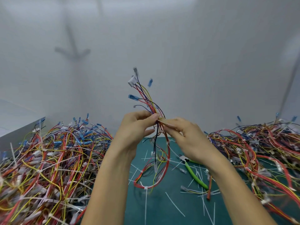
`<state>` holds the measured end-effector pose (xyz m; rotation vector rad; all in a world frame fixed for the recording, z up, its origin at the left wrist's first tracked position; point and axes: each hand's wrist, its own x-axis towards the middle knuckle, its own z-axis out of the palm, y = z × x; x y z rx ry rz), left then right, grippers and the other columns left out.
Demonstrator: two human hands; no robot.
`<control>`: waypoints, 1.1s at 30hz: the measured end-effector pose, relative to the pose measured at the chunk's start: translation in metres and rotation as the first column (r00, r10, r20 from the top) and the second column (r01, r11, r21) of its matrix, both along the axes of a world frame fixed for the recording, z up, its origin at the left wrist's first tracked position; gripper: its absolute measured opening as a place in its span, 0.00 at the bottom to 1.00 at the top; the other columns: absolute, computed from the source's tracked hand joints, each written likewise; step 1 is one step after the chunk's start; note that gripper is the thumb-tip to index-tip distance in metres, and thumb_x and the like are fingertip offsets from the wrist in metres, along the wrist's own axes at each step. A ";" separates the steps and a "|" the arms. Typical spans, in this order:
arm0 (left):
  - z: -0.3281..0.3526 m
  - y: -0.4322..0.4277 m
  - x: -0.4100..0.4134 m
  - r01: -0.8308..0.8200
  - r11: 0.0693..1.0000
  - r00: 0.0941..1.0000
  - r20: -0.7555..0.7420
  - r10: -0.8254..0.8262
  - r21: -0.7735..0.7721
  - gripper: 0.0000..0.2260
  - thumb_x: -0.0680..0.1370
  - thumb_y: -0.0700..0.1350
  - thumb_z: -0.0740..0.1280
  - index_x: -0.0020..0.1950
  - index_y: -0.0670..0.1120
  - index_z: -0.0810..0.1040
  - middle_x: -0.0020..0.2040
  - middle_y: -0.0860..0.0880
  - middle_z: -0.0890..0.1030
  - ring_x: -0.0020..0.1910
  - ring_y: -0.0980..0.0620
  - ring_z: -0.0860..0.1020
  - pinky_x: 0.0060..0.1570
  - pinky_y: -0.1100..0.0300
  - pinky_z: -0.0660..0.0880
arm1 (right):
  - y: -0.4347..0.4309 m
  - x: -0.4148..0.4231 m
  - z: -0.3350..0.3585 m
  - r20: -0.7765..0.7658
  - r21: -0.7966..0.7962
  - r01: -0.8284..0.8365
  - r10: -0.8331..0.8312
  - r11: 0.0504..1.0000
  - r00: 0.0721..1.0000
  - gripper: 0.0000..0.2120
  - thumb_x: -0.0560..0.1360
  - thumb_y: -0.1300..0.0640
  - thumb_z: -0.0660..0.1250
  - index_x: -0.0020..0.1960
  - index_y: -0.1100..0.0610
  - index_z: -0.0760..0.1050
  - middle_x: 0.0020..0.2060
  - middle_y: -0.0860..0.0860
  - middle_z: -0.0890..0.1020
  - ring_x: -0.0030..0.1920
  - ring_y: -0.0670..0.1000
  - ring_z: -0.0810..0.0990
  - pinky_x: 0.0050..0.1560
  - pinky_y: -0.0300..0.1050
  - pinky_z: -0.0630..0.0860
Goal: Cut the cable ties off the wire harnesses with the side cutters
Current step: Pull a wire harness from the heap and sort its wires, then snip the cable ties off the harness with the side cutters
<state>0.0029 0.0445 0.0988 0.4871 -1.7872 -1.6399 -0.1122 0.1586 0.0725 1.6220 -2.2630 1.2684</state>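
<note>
I hold one wire harness (pixel 146 101) upright above the green mat (pixel 162 208). Its red, yellow and dark wires fan upward to blue and white connectors, and a red loop hangs below with white cable ties on it. My left hand (pixel 136 127) pinches the bundle at its middle. My right hand (pixel 186 137) pinches a pale strip, apparently a tie, at the same spot. The side cutters (pixel 194 172), with green handles, lie on the mat below my right wrist, in neither hand.
A big heap of tangled harnesses (pixel 48 168) fills the left side, and another heap (pixel 259 151) fills the right. Several cut white tie pieces (pixel 175 203) lie scattered on the mat. A white wall stands close behind.
</note>
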 end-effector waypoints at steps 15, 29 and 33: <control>0.004 0.000 0.004 -0.008 0.999 1.000 -0.017 0.008 -0.049 0.07 0.82 0.39 0.62 0.53 0.35 0.75 0.50 0.35 0.83 0.43 0.51 0.86 0.45 0.57 0.83 | 0.005 -0.034 -0.057 -0.312 0.785 0.411 -0.278 0.463 0.909 0.16 0.79 0.47 0.64 0.62 0.56 0.72 0.62 0.55 0.77 0.61 0.57 0.77 0.52 0.51 0.73; 0.006 0.002 0.006 -0.001 0.997 1.000 -0.021 -0.001 -0.076 0.06 0.82 0.38 0.63 0.49 0.37 0.77 0.44 0.39 0.84 0.42 0.51 0.86 0.42 0.59 0.83 | -0.001 -0.031 -0.073 -0.308 0.744 0.448 -0.340 0.495 0.889 0.24 0.81 0.57 0.60 0.73 0.62 0.58 0.70 0.64 0.68 0.69 0.65 0.68 0.67 0.60 0.68; 0.006 0.003 0.005 0.005 0.997 1.000 -0.017 -0.006 -0.079 0.06 0.82 0.38 0.63 0.48 0.37 0.77 0.43 0.39 0.85 0.42 0.51 0.86 0.43 0.58 0.83 | -0.004 -0.031 -0.073 -0.210 0.763 0.401 -0.392 0.507 0.896 0.32 0.77 0.49 0.67 0.72 0.63 0.59 0.70 0.62 0.68 0.70 0.64 0.67 0.67 0.57 0.69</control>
